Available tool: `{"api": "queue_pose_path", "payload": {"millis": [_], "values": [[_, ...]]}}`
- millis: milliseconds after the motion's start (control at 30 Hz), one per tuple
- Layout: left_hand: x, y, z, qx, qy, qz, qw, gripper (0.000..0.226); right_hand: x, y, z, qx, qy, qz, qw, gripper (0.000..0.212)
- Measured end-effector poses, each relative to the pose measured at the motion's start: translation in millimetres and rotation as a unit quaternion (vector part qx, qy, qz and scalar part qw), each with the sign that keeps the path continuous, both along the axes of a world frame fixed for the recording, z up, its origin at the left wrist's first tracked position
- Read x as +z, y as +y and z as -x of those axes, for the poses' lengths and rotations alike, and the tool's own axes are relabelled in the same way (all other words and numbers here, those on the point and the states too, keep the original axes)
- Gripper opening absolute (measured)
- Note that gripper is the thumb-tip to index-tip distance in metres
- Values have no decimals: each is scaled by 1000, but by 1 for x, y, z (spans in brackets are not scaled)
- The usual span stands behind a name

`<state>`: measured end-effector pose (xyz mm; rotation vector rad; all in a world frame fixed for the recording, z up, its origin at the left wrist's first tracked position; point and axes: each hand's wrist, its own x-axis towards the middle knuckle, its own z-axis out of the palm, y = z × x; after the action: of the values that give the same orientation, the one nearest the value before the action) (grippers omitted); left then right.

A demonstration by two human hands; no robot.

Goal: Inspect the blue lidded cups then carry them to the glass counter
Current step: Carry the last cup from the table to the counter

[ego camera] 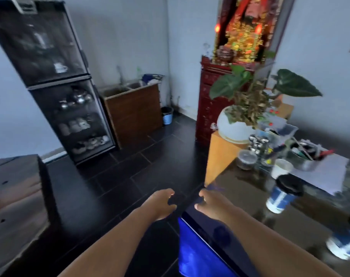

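Head view showed both the left hand (163,204) and right hand (212,203) released, empty (frame blurred); two blue cups (283,196) stood lower right on the table (250,212). Retract hands clear without knocking.

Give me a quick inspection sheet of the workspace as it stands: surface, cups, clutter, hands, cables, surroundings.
Surface: glass counter, dark and reflective, blue-lit front below.
Job's things: blue lidded cup upright on the counter; second blue cup at the right edge, blurred.
Clutter: white paper cup, clear tub, pen tray, papers, potted plant.
Grippers: left hand and right hand both empty, fingers spread, near the counter's corner.
Cables: nothing seen.
Surroundings: glass-door cabinet, sink unit, red shrine, dark tiled floor.
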<state>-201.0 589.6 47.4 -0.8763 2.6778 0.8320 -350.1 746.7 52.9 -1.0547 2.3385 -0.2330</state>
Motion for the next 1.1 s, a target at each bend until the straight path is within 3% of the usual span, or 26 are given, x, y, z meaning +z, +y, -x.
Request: {"api": "queue_pose_path", "payload": {"millis": [167,533,933,1100], "values": [[-5,-116,-65,86,-8,-11,996,61,-1,-138,-37,76,-3,-5,997,60],[-15,-292,-204,288,4,-4,958,61,-8,-374,-129,205,-55,7,977,58],[-32,-455,-240,445,7,4,896,58,-32,-622,-144,388,-23,11,921,53],[-21,-533,-239,524,-7,10,852,40,-25,-739,-152,466,-23,13,884,54]]}}
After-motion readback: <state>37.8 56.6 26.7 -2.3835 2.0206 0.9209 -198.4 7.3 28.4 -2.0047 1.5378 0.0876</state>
